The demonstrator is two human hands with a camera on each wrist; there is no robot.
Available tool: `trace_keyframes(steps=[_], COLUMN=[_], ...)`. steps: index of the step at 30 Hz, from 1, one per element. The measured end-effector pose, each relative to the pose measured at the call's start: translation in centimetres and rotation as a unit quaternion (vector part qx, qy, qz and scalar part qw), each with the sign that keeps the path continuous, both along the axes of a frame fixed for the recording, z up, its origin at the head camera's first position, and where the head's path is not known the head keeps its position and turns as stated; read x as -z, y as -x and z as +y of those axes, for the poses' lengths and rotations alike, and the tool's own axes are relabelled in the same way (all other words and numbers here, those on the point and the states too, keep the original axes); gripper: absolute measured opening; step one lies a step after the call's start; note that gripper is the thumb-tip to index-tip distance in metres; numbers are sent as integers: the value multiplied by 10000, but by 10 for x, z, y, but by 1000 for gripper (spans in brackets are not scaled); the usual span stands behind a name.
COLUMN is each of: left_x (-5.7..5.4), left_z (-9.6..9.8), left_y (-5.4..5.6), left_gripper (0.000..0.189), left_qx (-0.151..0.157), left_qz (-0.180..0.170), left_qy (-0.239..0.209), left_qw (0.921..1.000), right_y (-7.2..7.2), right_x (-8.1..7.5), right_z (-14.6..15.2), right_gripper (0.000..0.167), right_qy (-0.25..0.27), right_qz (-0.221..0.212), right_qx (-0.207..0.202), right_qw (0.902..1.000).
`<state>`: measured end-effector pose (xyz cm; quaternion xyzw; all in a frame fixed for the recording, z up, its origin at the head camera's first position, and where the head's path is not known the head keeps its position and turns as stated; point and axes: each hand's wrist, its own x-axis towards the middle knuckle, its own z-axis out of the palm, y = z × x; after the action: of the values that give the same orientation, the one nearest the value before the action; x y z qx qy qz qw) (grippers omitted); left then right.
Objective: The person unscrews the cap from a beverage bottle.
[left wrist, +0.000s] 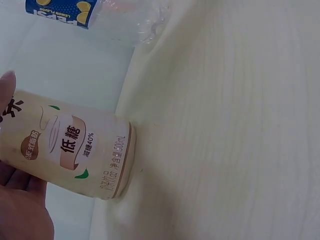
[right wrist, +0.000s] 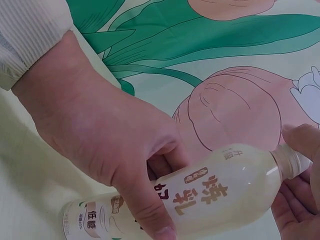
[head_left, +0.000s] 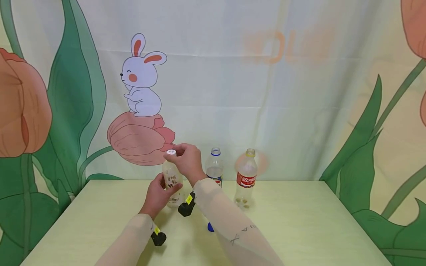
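Note:
A cream-labelled milk tea bottle (head_left: 172,173) with a white cap (head_left: 171,152) stands upright on the table. My left hand (head_left: 158,195) grips its body, thumb across the front of the label. Up at the neck, my right hand (head_left: 188,160) pinches the cap between thumb and fingers. The left wrist view shows the base of the milk tea bottle (left wrist: 75,145) on the tabletop. In the right wrist view the left hand (right wrist: 110,130) wraps the label while the right hand (right wrist: 300,195) holds the cap end.
Right of the hands stand a capless Pepsi bottle (head_left: 214,170), partly behind the right forearm, and a capless red-labelled cola bottle (head_left: 246,180) with small greenish pieces inside. A blue cap (head_left: 210,227) lies on the table (head_left: 299,221) beside the right sleeve. A printed curtain (head_left: 216,81) hangs behind.

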<state>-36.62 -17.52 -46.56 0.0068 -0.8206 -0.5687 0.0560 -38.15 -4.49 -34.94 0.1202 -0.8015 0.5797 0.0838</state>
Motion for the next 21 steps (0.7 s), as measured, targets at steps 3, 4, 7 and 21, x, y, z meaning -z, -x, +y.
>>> trace_keyframes(steps=[3,4,7,21], left_x=[1,1,3,7], left_z=[0,0,-1,-1], left_y=[0,1,1,1], left_gripper=[77,77,77,76], left_qx=[-28,-28,-58,-145], left_qz=[-22,-15,1,150], left_qy=[16,24,61,161], left_qw=[10000,10000,10000,9997], right_y=[1,1,2,6], right_x=[0,0,0,4], right_z=[0,0,1,6], right_gripper=[31,31,30,30], right_qy=[-82,-118,-242,-353], right_qz=[46,69,141,346], right_qx=[10,9,-17,-179], right_qw=[10000,9999,9996,9986])
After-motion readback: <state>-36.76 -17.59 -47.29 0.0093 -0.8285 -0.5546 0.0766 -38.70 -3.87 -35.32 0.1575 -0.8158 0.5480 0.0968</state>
